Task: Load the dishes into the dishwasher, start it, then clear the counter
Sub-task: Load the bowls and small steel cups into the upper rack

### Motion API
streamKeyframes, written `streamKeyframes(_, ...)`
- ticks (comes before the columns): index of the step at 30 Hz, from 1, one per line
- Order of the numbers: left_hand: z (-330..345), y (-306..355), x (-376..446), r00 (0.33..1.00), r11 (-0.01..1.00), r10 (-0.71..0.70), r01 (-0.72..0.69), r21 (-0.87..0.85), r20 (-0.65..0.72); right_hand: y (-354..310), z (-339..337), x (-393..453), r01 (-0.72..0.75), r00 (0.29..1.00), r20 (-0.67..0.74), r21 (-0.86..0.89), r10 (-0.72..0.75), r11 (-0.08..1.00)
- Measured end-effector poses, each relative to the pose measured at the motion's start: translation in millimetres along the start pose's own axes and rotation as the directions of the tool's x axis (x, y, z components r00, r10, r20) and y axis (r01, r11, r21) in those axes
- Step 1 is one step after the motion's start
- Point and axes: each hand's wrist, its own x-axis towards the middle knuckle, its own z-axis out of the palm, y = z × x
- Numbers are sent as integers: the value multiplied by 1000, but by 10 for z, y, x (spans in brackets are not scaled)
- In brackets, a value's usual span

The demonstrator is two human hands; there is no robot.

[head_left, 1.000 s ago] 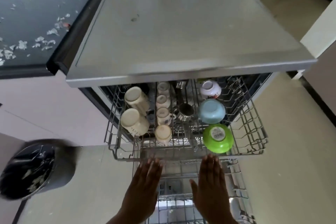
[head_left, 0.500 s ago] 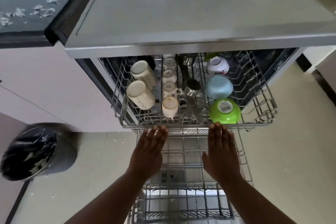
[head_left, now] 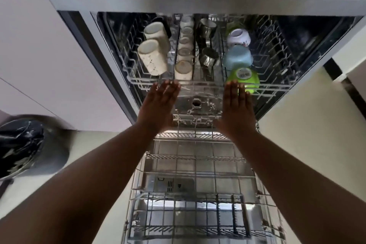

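Now: dishwasher (head_left: 83, 31) open under steel counter edge, lower rack (head_left: 198, 224) pulled out w/ nothing visible in it, upper rack (head_left: 277, 87) loaded inside the tub. Both hands flat vs. upper rack's front rail, fingers straight & together, gripping nothing: left hand (head_left: 158, 105) below the cream mugs (head_left: 152, 57), right hand (head_left: 236, 107) just beside green bowl (head_left: 244, 77). Behind green bowl: blue bowl (head_left: 237, 58), then white bowl (head_left: 238, 37); steel cups (head_left: 208, 57) and small cups (head_left: 184, 67) mid-rack; dark bin (head_left: 23, 144) on floor far left.
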Motion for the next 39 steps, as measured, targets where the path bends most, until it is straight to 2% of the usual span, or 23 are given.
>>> streamKeyframes(6, -47, 16, 441, 992, 995, -101, 100, 24, 80, 77, -173, 400, 32, 999, 44, -16, -32, 999)
streamKeyframes(11, 52, 43, 491, 989, 991, -129, 130, -16, 76, 108, -96, 450, 40, 999, 25, 5, -40, 999)
streamKeyframes(15, -5, 79, 470, 985, 992, -120, 125, -31, 126, 156, -122, 420, 62, 998, 28, -9, -61, 998)
streamKeyframes(18, -177, 120, 452, 972, 988, -133, 145, -50, 192, 139, -259, 401, 54, 993, 108, -42, -49, 998)
streamKeyframes(21, -393, 134, 350, 938, 975, -144, 189, -117, 315, 108, -489, 429, 42, 978, 205, -77, -26, 996)
streamKeyframes(23, -492, 112, 131, 911, 950, -162, 248, -189, 378, 95, -636, 359, 23, 974, 227, -71, -6, 997)
streamKeyframes(27, -601, 29, -683, 910, 934, -125, 242, -263, 395, -28, -660, -234, -14, 980, 199, 11, 11, 1000)
streamKeyframes(29, -624, -48, -1119, 880, 923, -119, 269, -275, 459, -187, -597, -617, -37, 966, 258, 66, 18, 997)
streamKeyframes(34, -711, -316, -1974, 811, 902, -171, 357, -242, 559, -888, -612, -1474, -16, 912, 406, 176, -58, 984)
streamKeyframes(39, -731, -762, -2499, 828, 896, -149, 344, -281, 540, -1629, -802, -1926, 72, 876, 459, 173, -146, 982)
